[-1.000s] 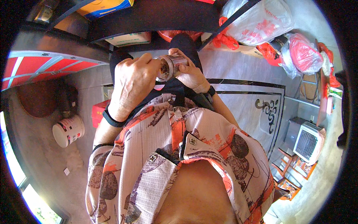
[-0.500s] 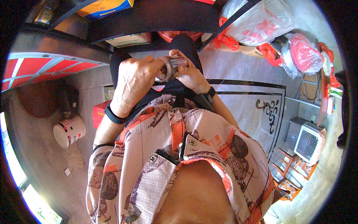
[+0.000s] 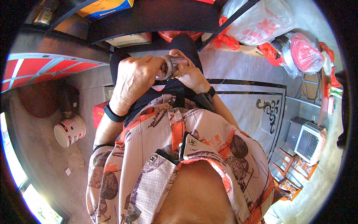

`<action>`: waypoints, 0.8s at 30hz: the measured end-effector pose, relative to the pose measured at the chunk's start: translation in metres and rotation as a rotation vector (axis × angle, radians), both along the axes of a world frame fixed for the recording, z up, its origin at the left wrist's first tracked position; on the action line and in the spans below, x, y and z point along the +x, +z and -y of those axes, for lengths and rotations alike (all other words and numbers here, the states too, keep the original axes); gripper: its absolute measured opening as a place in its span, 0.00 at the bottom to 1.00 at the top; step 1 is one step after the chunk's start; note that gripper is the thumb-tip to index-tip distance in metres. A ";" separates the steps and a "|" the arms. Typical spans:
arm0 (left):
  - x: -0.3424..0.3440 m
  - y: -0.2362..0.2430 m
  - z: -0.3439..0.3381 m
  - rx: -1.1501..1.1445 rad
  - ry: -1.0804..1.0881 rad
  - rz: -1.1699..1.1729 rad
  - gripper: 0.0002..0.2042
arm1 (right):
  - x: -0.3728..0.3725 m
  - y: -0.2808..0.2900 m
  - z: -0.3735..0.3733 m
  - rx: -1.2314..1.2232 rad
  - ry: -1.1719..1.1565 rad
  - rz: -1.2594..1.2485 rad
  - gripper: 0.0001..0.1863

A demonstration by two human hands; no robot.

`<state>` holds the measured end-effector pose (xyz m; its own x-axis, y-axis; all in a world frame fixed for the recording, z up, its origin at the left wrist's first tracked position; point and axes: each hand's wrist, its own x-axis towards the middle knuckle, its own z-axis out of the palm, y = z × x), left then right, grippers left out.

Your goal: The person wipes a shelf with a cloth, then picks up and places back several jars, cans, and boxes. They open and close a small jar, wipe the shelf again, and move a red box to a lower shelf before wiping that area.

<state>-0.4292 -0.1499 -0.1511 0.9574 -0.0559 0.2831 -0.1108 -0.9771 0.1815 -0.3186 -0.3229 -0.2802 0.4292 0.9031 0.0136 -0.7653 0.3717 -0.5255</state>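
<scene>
A clear jar with a ribbed screw neck lies tilted on its side above my lap, its open mouth facing left. Dark brown pieces show just inside the mouth. My right hand is wrapped round the jar's body from the right, with the thumb along its side. At the mouth, my left hand is closed with its knuckles up and its fingers bent toward the opening. Its fingertips are hidden, so I cannot see what they hold.
Ahead stands a dark shelf with a carton under it. Plastic bags hang over the far right. A white bucket lies on the left floor near a red box. A heater-like appliance and wooden chairs are at right.
My left hand has shifted very slightly at the jar's mouth, its fingers a little more bent. The jar and my right hand are almost unmoved.
</scene>
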 end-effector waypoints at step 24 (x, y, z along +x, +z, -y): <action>0.007 0.172 0.007 -0.887 -1.165 0.522 0.06 | 0.005 0.014 0.011 0.054 -0.097 -0.048 0.44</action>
